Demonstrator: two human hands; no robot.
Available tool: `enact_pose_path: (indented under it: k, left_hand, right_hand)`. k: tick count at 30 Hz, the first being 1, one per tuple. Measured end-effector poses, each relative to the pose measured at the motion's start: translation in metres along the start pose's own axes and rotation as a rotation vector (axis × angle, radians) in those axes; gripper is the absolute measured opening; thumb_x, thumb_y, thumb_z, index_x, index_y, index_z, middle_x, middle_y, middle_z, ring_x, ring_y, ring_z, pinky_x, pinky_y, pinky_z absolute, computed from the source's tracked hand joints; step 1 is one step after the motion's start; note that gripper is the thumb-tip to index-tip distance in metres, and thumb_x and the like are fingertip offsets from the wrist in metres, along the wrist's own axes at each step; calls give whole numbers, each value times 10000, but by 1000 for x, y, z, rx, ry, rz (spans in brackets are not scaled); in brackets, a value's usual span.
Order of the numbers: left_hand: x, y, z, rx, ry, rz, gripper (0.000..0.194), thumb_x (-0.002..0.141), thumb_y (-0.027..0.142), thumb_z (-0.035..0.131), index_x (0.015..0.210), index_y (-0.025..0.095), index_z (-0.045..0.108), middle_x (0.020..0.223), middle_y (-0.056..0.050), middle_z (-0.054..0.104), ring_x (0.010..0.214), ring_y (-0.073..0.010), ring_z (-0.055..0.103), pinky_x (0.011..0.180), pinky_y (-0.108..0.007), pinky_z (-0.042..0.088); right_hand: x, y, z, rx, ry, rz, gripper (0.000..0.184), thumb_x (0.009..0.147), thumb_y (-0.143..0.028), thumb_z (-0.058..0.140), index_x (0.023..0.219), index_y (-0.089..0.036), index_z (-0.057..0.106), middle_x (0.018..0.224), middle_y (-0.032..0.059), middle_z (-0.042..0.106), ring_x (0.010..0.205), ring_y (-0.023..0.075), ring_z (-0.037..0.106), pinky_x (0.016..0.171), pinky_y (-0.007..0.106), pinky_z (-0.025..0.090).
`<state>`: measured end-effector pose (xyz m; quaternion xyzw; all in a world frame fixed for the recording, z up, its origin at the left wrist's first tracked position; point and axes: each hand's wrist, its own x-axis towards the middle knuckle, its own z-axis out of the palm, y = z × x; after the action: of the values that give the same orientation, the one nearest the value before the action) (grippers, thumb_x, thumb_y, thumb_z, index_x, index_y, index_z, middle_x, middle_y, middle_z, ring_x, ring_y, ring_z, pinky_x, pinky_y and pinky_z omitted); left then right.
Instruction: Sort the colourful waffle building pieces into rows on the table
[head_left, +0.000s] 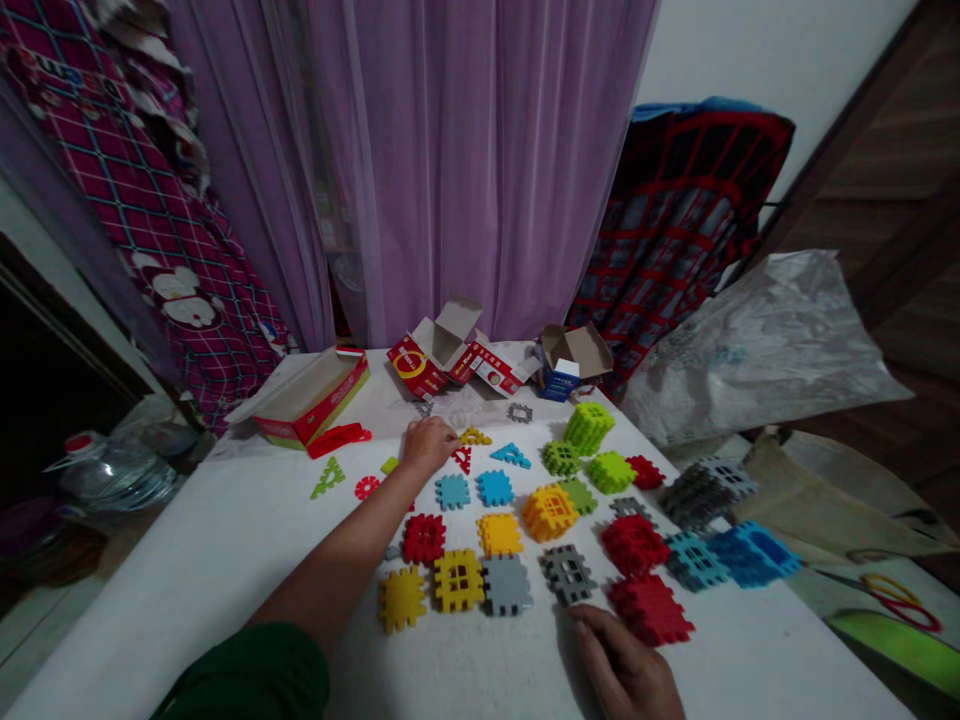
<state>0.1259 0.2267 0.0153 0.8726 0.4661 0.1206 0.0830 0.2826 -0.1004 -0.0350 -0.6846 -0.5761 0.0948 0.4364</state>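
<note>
My left hand (429, 446) reaches across the table, its fingers closed and pointing down by a red triangular building piece (462, 459). Whether the fingers grip anything is hidden. Just beyond the fingertips lies a yellow triangular piece (475, 436); a blue triangular piece (511, 455) is to the right. My right hand (628, 662) rests at the near edge with fingers curled and nothing visible in them. Close to it are a dark grey window block (568, 575) and a stack of red blocks (651, 608). Light blue (453, 491) and blue square blocks (496, 488) lie mid-table.
Opened cardboard boxes, red (420, 368) and blue (556, 382), stand at the back beside a long red-green box (315, 400). Stacked green (589, 428), grey (705, 492) and blue blocks (756, 553) line the right side. Scissors (892, 590) lie beyond the right edge.
</note>
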Motion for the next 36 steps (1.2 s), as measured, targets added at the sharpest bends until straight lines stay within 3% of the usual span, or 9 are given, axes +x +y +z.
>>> enact_pose_path:
  k: [11, 17, 21, 25, 31, 36]
  left_hand:
    - [0, -4, -5, 27, -16, -12, 226, 866, 406, 621, 953, 270, 779, 1078, -46, 728, 1064, -239, 613, 934, -354, 421]
    - [-11, -42, -14, -4, -17, -20, 212, 867, 261, 589, 983, 270, 766, 1086, -21, 730, 1074, -212, 630, 955, -328, 435]
    - [-21, -70, -25, -36, -33, -44, 232, 872, 222, 573, 994, 253, 768, 1074, -27, 735, 1046, -196, 653, 935, -295, 458]
    - [-28, -83, -33, -55, -52, -57, 237, 864, 232, 578, 1009, 237, 766, 1046, -35, 737, 1014, -192, 670, 897, -271, 480]
    - [-33, -70, -31, 42, -144, 85, 366, 824, 384, 649, 1169, 276, 702, 1248, -49, 666, 1165, -248, 591, 1014, -357, 427]
    - [-35, -46, -35, 162, -233, 51, 538, 765, 579, 659, 1185, 244, 689, 1252, -107, 655, 1171, -311, 577, 1004, -436, 409]
  right_hand:
    - [-1, -1, 3, 32, 40, 47, 262, 890, -395, 560, 894, -225, 759, 806, 20, 783, 681, 159, 746, 617, 134, 556]
    - [-4, -4, 10, 74, 145, 132, 340, 889, -489, 552, 868, -219, 758, 820, 45, 782, 703, 171, 742, 665, 161, 560]
    - [-2, 2, 5, 33, 33, 79, 317, 884, -459, 562, 898, -218, 767, 833, 45, 788, 703, 173, 750, 653, 152, 568]
    - [0, 8, -1, -2, -48, 64, 332, 896, -444, 543, 937, -209, 774, 879, 54, 792, 744, 181, 759, 676, 151, 575]
    - [3, 0, -1, -13, -7, 29, 352, 885, -461, 541, 886, -202, 780, 833, 53, 791, 697, 181, 758, 660, 151, 578]
    - [4, -3, 0, -13, 20, 1, 324, 881, -443, 562, 878, -201, 779, 816, 42, 790, 678, 166, 756, 639, 124, 566]
